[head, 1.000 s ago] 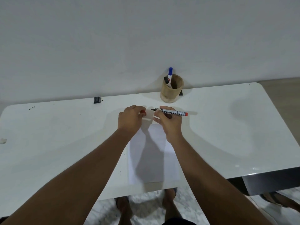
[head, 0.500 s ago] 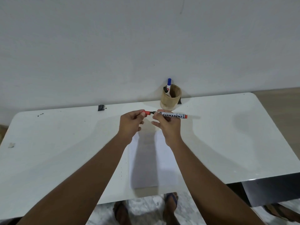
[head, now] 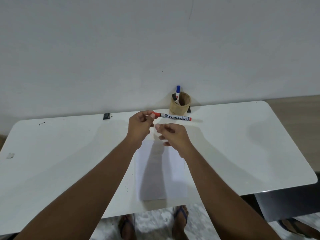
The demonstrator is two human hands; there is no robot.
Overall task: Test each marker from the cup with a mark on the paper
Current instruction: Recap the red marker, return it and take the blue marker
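One view only, a wide-angle camera worn on the head, looking forward and down from above the near edge of the white table (head: 242, 153); both forearms run up from the bottom corners and meet near mid-frame, where the left hand (head: 139, 126) pinches the red marker (head: 174, 117); the wall fills the upper half beyond that pinch, the cup (head: 180, 105) stands just past it against the wall; the paper (head: 176, 179) lies nearer the camera than the pinch, under the right hand (head: 174, 137); sandalled feet show below the table edge; no second view shares the scene.
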